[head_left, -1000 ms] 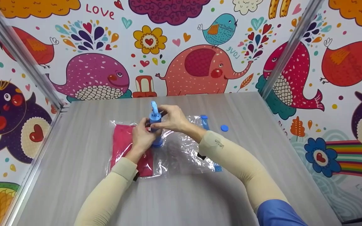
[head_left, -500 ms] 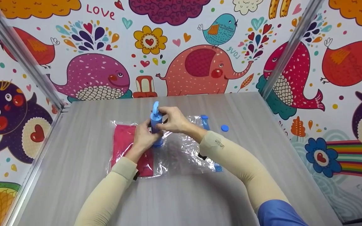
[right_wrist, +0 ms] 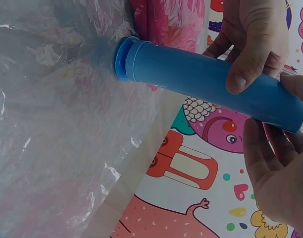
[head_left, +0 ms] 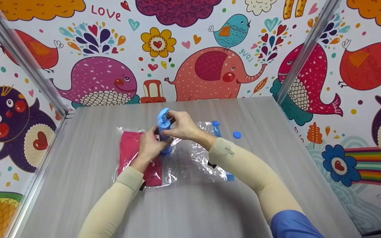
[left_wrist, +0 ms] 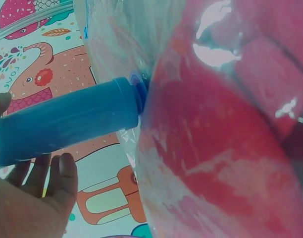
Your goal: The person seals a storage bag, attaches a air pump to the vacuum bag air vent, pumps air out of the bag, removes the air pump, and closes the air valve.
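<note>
A blue cylindrical hand pump [head_left: 164,125] with a loop handle [head_left: 163,113] on top stands upright on a clear plastic vacuum bag [head_left: 193,162]. The bag holds folded pink-red fabric [head_left: 129,148] in its left part. My left hand [head_left: 151,142] grips the pump's barrel. Higher up, my right hand [head_left: 184,126] holds the top of the pump, its fingers beside the handle. The right wrist view shows the pump's base meeting a blue round valve [right_wrist: 123,58] on the bag. In the left wrist view the barrel [left_wrist: 67,119] partly hides the fingers.
On the table [head_left: 190,211], right of the bag, lies a round blue cap [head_left: 237,135]. A blue strip [head_left: 216,129] runs along the bag's right edge. Patterned walls [head_left: 210,76] close off the back and sides, with metal posts [head_left: 296,62] at the corners.
The handle on the pump has turned, from nearly edge-on to showing more of its broad side, with the right hand's fingers beside it. The left hand and the bag stay in place.
</note>
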Available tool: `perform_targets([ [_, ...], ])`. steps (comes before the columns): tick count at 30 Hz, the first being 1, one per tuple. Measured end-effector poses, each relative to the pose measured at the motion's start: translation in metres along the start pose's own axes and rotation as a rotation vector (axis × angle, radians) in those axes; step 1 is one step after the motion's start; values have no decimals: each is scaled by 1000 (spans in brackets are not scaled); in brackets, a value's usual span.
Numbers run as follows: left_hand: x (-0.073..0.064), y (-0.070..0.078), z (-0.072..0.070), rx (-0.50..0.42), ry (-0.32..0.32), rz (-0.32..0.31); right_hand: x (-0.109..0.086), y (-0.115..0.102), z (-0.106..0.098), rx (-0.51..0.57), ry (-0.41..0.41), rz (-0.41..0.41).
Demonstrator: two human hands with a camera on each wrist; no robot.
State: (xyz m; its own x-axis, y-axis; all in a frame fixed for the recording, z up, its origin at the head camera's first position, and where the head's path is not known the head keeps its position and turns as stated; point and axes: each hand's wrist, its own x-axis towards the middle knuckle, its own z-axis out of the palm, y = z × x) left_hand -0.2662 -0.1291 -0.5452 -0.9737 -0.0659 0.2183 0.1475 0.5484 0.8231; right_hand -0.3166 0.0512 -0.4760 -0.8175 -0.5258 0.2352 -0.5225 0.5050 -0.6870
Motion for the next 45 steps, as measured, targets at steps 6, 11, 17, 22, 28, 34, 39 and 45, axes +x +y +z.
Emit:
perform_targets([
  [6, -2, -1, 1, 56, 21, 20, 0, -7, 4, -63, 41, 122],
  [11, -2, -1, 2, 83, 32, 26, 1, -8, 7, -91, 88, 142],
  [17, -3, -3, 4, 106, 48, 29, 1, -10, 10, -114, 138, 158],
  [22, -3, -6, 7, 102, 78, 62, 0, -11, 13, -122, 178, 189],
  [28, -3, -7, 9, 100, 107, 111, -1, -10, 12, -138, 174, 192],
  [34, -4, -4, 8, 97, 71, 84, -2, -10, 4, -87, 109, 153],
  [39, -2, -3, 8, 95, 58, 72, -1, -10, -1, -29, 33, 77],
  [45, 1, -4, 9, 82, 55, 94, -1, -5, -2, 30, -22, 38],
])
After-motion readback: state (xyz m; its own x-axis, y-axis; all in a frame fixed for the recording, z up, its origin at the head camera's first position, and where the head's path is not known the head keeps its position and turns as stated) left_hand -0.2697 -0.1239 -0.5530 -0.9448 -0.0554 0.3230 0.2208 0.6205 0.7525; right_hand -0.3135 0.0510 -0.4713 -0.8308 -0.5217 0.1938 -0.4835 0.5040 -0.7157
